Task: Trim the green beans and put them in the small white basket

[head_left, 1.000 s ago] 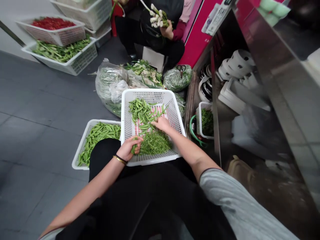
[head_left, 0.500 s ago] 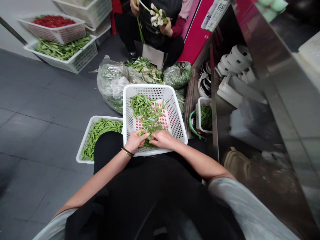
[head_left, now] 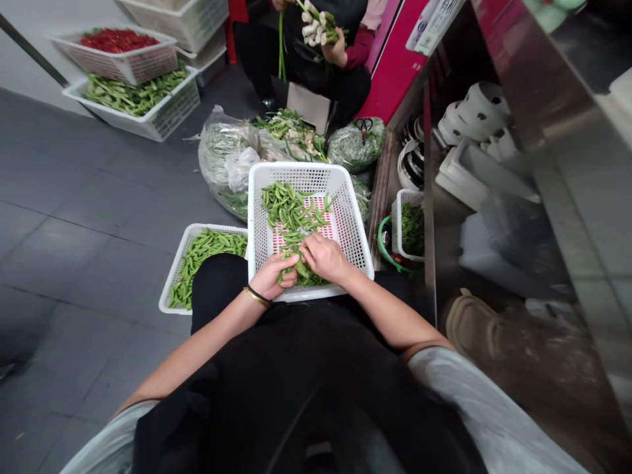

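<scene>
A white plastic basket (head_left: 356, 217) rests on my lap, holding green pea pods (head_left: 284, 204) at its far side and a heap of thin green strings near me. My left hand (head_left: 271, 275), with a gold bangle at the wrist, and my right hand (head_left: 323, 257) meet over the basket's near edge, both gripping one pea pod (head_left: 299, 267) between the fingers. A second, lower white basket (head_left: 178, 266) of pea pods (head_left: 205, 250) stands on the floor by my left knee.
Another person (head_left: 340, 49) sits opposite holding a bunch of scallions. Plastic bags of greens (head_left: 227, 158) lie between us. Baskets of red chillies (head_left: 118, 41) and green beans (head_left: 131, 95) stand far left. A steel shelf with dishes (head_left: 474, 112) runs along the right, a small basket of greens (head_left: 412, 227) at its foot.
My right hand came back from the pod pile to the near edge and joined my left hand on a pod. The view has shifted slightly.
</scene>
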`<state>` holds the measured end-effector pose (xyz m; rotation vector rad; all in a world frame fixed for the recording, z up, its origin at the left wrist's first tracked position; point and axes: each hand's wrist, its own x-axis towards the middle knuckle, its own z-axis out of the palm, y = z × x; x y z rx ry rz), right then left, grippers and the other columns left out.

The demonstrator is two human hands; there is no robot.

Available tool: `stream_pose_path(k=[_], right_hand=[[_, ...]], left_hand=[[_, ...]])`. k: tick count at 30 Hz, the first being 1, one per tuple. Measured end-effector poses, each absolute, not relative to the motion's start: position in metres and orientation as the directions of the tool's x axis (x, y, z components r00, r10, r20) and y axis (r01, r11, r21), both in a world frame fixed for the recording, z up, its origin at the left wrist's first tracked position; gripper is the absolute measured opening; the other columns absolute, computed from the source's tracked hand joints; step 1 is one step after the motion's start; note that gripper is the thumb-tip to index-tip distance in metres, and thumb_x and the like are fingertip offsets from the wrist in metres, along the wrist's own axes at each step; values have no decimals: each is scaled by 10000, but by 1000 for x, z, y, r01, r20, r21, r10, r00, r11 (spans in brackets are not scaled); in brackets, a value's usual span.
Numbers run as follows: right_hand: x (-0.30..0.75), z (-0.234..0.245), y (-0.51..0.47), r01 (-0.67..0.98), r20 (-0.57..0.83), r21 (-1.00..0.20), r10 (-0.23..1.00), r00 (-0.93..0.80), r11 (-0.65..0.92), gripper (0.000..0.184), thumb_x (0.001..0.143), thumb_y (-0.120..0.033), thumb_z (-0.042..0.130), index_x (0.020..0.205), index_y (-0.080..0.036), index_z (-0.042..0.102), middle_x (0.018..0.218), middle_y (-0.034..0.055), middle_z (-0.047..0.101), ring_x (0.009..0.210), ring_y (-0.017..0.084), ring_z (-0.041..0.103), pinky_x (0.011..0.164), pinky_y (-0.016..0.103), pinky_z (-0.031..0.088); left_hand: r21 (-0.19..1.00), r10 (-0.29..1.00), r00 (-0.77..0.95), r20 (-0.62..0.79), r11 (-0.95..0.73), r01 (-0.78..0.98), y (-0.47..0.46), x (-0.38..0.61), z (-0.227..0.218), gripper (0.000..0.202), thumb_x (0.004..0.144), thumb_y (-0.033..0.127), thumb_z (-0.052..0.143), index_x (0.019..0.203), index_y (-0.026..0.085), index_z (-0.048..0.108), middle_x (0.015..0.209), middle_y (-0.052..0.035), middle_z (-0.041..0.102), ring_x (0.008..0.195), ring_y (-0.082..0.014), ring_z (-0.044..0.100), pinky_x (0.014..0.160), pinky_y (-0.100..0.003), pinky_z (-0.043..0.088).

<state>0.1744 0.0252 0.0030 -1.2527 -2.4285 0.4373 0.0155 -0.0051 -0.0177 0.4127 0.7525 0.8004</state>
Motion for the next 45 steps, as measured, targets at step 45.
stream_pose_path(k=[45], right_hand=[[174,-55,124,962,-345,-197,905,-248,188,495,852,-536,482,998,-106,679,1015,188,668,945,297,616,786,365,439]], left_hand=[[992,948,291,-126,114,57,3,-19,-14,167,525,208,814,575,172,659,778,-67,654,723,-168,592,590,-235,474]])
